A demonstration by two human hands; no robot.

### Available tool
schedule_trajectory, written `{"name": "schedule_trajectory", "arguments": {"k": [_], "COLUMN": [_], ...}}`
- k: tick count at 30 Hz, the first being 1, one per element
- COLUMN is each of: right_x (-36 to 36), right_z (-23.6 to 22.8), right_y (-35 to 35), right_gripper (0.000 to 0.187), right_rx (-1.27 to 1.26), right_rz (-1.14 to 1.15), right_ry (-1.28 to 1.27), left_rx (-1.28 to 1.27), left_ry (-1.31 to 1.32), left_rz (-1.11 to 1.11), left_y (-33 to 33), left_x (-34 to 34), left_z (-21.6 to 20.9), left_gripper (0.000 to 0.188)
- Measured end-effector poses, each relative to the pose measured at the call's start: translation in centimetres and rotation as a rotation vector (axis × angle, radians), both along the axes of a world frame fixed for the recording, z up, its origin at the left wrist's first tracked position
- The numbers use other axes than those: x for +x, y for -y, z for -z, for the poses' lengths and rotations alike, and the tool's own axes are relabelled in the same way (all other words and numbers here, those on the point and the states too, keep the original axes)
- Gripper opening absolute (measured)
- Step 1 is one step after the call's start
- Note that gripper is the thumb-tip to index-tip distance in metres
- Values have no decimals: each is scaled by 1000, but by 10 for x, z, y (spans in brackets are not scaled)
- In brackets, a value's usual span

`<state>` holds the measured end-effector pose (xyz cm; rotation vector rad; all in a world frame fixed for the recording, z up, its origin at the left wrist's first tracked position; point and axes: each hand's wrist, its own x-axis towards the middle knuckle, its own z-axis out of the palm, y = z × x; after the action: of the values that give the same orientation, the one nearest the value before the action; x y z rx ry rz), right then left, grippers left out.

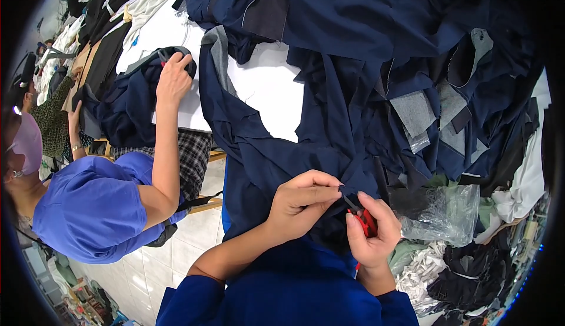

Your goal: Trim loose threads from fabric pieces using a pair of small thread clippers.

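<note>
My left hand [300, 205] pinches an edge of the navy fabric [268, 161] between thumb and fingers, close in front of my body. Just to its right, my right hand [378, 238] is closed around small thread snips with red handles [366, 223]. The dark blades point up and left at the pinched edge, almost at my left fingertips. Whether they touch the cloth or a thread there, I cannot make out. From my hands the navy fabric spreads forward over the white table [273, 90].
A heap of navy garments with grey lining [412, 114] covers the table ahead and right. A clear plastic bag [444, 214] lies right of my hands, above white and black scraps [465, 273]. At left, a co-worker in a blue top [88, 208] handles dark cloth [126, 99].
</note>
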<state>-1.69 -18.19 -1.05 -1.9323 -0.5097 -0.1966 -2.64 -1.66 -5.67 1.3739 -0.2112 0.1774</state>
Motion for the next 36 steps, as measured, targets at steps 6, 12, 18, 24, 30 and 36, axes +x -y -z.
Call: {"name": "schedule_trajectory", "arguments": {"k": [6,12,18,24,30,36], "right_x": [-1,-1,-4,0,2,1], "right_z": [0,5,12,1,-3,-2], "right_y": [-1,-3,3,1,-1,-1], "right_gripper": [36,33,30,33,33,32], "right_rx": [-16,-10,141,47,32,25], "right_rz": [22,33,115,-29,-73,-69], "right_ry": [-34,-44,-233,-204,-156,-171], "left_rx": [1,87,-161,-280,-247,-205], "left_ry": [-17,3,-186,-273,-253,-239], "left_rz": [8,-27,62,189,211,174], "left_y": [0,1,0,-5,-5,-5], "left_x": [-2,-1,0,3,3,4], "left_z": [4,4,1,-1,-4,-4], "left_gripper": [22,26,15,16,15,14]}}
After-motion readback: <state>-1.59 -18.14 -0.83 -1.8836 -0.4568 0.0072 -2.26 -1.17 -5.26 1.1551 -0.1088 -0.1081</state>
